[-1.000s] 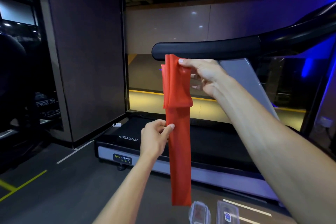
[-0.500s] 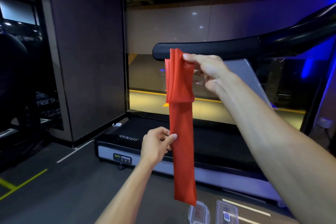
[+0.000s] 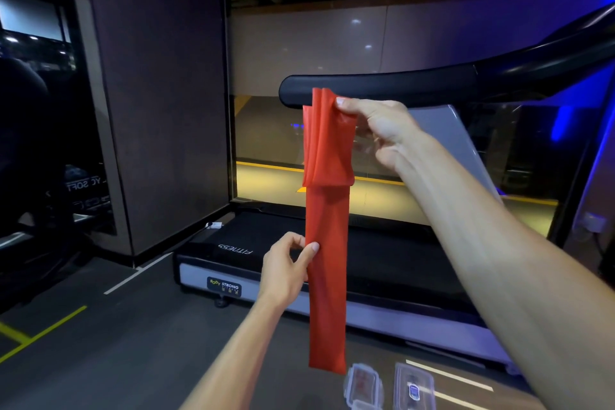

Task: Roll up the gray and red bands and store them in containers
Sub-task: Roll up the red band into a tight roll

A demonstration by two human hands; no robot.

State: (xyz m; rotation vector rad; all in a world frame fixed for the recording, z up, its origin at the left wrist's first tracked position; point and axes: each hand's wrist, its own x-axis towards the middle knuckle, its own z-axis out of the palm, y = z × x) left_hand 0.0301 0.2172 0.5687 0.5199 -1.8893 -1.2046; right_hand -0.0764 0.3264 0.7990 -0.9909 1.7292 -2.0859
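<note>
Right now my right hand (image 3: 379,130) pinches the folded top of the red band (image 3: 327,243) up high so it hangs straight, while my left hand (image 3: 288,265) pinches its edge midway, steadying it above the containers (image 3: 389,386) on the floor.

I see the red band (image 3: 327,263) suspended vertically in mid-air in front of the treadmill, clear of the floor. It is a thin, flat, smooth strip. Its upper portion is folded over into several loose layers, forming a wider, bunched section with a ragged lower hem; below this a single flat length hangs straight down to a squared free end. My right hand (image 3: 379,130) pinches the folded top edge. My left hand (image 3: 286,265) pinches the left edge of the hanging length, about midway down. Two clear containers (image 3: 364,384) lie on the floor just below the band's free end.
</note>
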